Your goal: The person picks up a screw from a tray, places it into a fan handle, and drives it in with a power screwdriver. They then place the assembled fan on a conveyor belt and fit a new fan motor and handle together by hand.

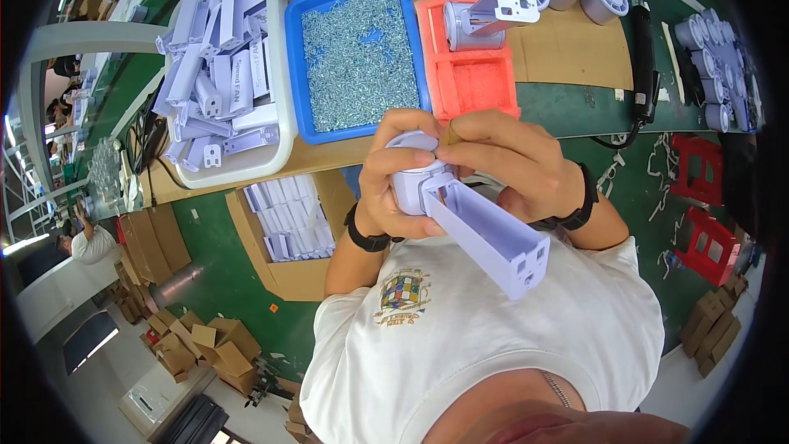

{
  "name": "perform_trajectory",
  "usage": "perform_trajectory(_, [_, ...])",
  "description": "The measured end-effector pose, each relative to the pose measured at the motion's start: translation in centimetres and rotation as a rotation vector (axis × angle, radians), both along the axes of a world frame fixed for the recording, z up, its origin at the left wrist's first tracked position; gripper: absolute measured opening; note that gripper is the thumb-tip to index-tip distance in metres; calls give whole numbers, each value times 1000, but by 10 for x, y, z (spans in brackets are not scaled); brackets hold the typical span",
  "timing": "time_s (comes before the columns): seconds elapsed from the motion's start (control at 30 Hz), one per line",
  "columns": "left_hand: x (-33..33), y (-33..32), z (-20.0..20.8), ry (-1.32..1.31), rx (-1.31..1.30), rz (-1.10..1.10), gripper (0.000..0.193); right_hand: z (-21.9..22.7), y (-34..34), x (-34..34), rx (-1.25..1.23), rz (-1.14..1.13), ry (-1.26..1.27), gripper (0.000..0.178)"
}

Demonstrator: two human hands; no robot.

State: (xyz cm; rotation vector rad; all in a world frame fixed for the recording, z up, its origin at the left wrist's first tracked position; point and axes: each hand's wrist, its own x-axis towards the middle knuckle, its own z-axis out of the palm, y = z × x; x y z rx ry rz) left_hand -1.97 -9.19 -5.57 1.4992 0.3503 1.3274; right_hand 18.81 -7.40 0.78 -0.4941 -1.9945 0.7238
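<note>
Lavender plastic, smooth and matte: one part held at frame centre, a short cylinder joined to a long open-sided rectangular channel that runs toward 4 o'clock and ends in a squared face with small holes. I log the left hand curled tight around the cylinder, thumb over its round top. I log the right hand closed over the upper end from 2 o'clock, fingertips meeting the cylinder top. Both wrists wear black bands.

At 11 o'clock, blue tray, hard plastic, filled with small shiny metal screws. At 12 o'clock, orange foam holder, soft and porous, seating one like part upright. At 10 o'clock, white bin heaped with lavender channels. At 8 o'clock, cardboard box of stacked flat pieces. Green bench underneath.
</note>
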Motion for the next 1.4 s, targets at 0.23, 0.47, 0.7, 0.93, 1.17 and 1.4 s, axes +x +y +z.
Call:
perform_trajectory(0.23, [13,8,-6,-9,9,79,73,1,-12,6,-87,-158,-41,48])
perform_trajectory(0.47, [34,19,31,119,163,319,76,-1,-11,25,-342,-353,-30,59])
perform_trajectory(0.7, [-2,25,34,780,-8,688,25,-3,27,43,-144,-284,-368,57])
perform_trajectory(0.93, [-11,31,33,1026,28,722,15,-11,35,48,-77,-264,-425,57])
perform_trajectory(1.17, [-18,41,37,1174,128,672,13,54,1,117,-83,-560,-539,49])
perform_trajectory(1.4, [-12,50,45,1067,-30,684,10,20,48,257,300,-606,-1083,50])
